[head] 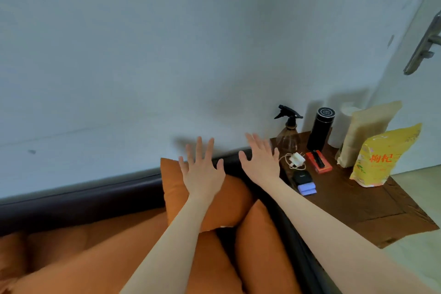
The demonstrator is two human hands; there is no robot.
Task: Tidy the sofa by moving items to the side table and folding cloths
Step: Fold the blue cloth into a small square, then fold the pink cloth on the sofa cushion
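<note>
Head view: both arms reach forward over an orange sofa (83, 246). The left hand (202, 172) and right hand (261, 162) are spread flat, fingers straight, holding nothing, above an orange cushion (229, 203). To the right, the wooden side table (372, 207) holds a spray bottle (287, 131), black flask (319, 131), charger (296, 160) and yellow bag (379, 157).

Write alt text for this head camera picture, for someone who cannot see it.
Two bare hands, left hand and right hand, reach forward with fingers spread, holding nothing, over orange cushions on a sofa. Beside it, a wooden side table holds a spray bottle, black flask, charger and yellow bag.
</note>
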